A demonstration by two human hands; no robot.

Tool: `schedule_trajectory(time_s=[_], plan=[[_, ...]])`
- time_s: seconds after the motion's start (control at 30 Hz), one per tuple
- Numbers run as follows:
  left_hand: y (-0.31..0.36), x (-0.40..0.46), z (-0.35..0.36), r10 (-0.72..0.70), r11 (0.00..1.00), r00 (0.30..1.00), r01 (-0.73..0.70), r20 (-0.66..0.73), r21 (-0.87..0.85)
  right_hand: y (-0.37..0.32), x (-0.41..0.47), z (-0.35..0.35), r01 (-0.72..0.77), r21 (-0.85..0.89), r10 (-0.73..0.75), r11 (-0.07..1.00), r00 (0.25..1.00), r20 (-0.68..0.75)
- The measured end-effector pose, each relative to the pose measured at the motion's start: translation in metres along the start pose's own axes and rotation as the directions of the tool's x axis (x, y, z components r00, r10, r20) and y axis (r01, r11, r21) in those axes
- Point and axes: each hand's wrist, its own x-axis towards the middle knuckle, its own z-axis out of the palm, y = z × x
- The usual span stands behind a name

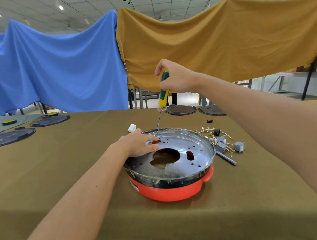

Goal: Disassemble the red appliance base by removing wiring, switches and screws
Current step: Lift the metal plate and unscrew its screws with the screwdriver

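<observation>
two hands work the red appliance base (173, 189) at mid counter (65, 179): left hand (139, 144) flat on its metal plate (198, 150), right hand (177, 77) gripping the screwdriver (164, 91). screw removal at the base's far rim; next likely needs steady downward turning.

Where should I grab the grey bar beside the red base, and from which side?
Probably the grey bar's near end, from above or the right. It lies flat on the cloth, angled away from the base; its far end runs in by the rim and the pile of switches and wires, while the near end is clear.
</observation>
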Motion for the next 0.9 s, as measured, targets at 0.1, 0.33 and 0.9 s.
schedule_trajectory(time_s=[0.1, 0.33, 0.9], plan=[[0.000, 0.000, 0.000, -0.005, 1.000, 1.000, 0.005, -0.004, 0.004, 0.009, -0.009, -0.008, -0.044, 0.063, 0.047, 0.997, 0.998, -0.047], [0.001, -0.008, -0.006, 0.016, 0.983, 0.990, -0.041, -0.141, -0.177, 0.069, -0.057, -0.005, -0.225, 0.401, 0.357, 0.888, 0.888, -0.291], [0.033, -0.035, -0.013, 0.007, 0.749, 0.874, -0.326, -0.486, -0.577, 0.135, -0.129, 0.064, 0.024, 0.935, 0.699, 0.353, 0.658, -0.280]])
